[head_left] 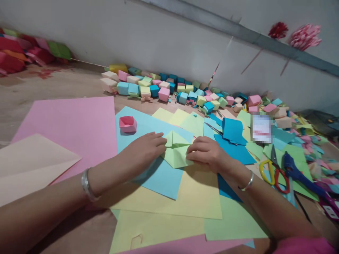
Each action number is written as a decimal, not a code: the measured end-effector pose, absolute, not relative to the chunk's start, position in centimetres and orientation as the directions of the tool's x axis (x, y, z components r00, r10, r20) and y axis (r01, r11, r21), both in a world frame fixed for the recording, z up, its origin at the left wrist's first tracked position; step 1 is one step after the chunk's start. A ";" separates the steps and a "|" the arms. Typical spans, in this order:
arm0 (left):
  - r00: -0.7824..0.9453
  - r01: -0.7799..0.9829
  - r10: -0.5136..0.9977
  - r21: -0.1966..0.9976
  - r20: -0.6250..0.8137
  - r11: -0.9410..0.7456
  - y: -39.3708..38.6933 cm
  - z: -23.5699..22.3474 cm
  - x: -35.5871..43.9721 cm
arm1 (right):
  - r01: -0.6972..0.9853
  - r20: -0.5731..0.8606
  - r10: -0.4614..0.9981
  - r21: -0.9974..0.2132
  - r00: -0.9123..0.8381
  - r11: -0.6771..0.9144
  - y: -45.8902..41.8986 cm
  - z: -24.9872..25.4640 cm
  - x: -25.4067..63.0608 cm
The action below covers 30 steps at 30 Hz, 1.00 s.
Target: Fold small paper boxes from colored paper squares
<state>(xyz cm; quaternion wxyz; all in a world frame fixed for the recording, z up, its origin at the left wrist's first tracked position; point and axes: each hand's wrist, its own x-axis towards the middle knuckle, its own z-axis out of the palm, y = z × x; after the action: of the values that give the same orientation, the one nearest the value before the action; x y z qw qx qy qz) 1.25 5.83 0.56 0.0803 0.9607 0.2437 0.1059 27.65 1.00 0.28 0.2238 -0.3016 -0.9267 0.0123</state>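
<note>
Writing: none legible; the white card (261,127) is pixelated, its red strip unreadable.
Folded paper: one light-green piece (176,155), between the hands, lying over a light-blue sheet (164,180) on the desk (84,83).
Left hand: (152,145) fingers together, touching the paper's left corner; thumb hidden, so I cannot tell whether it pinches.
Right hand: (205,150) fingers curled at the right corner; pinching or only pressing, I cannot tell.
Bracelets: two, one per wrist (87,183).
Pink box: one (128,124), open-topped, beyond the left hand.
Scissors: one pair (274,157) with yellow and red handles, right.
Pompoms: two, red (278,30) and pink (305,36).
Paper blocks: dozens (164,94), too crowded to count.
</note>
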 end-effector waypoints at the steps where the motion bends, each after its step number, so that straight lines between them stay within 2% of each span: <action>1: 0.868 0.453 0.475 0.162 0.142 -0.877 5.1 0.6 1.5 | 0.544 0.371 0.544 -0.117 -0.752 0.831 0.8 0.6 27.5; 5: 0.854 0.518 0.520 0.136 -0.019 -0.845 2.3 1.1 2.2 | 0.518 0.263 0.494 0.026 -0.829 0.855 0.0 1.1 27.1; 8: 0.852 0.523 0.519 0.146 -0.069 -0.840 1.6 1.1 2.4 | 0.516 0.212 0.495 0.051 -0.842 0.855 -0.2 1.0 27.2; 11: 0.860 0.509 0.509 0.167 -0.045 -0.845 1.7 0.4 2.4 | 0.518 0.227 0.510 -0.027 -0.830 0.855 -0.1 0.7 27.0; 15: 0.876 0.463 0.480 0.201 0.042 -0.863 1.6 0.0 2.4 | 0.571 0.386 0.575 -0.138 -0.721 0.809 0.1 -0.1 26.6; 18: 0.891 0.449 0.454 0.192 -0.016 -0.873 1.1 0.6 2.4 | 0.641 0.476 0.661 -0.233 -0.580 0.731 0.3 -0.9 26.3; 21: 0.895 0.443 0.445 0.194 -0.038 -0.875 0.9 0.9 2.5 | 0.689 0.471 0.743 -0.325 -0.476 0.648 0.5 -1.9 26.1; 24: 0.895 0.436 0.446 0.210 0.005 -0.875 0.9 0.5 2.4 | 0.732 0.446 0.793 -0.355 -0.414 0.582 0.6 -2.8 25.9; 30: 0.825 0.512 0.563 0.358 0.048 -0.781 0.8 -0.3 2.2 | 0.795 0.376 0.856 -0.360 -0.355 0.488 0.9 -3.8 25.3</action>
<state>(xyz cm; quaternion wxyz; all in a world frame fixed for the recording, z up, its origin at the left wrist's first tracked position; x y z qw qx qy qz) 2.25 0.76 -0.27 0.1670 0.9406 0.2857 0.0764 25.30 0.90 -3.84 0.2645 -0.5027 -0.8210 0.0576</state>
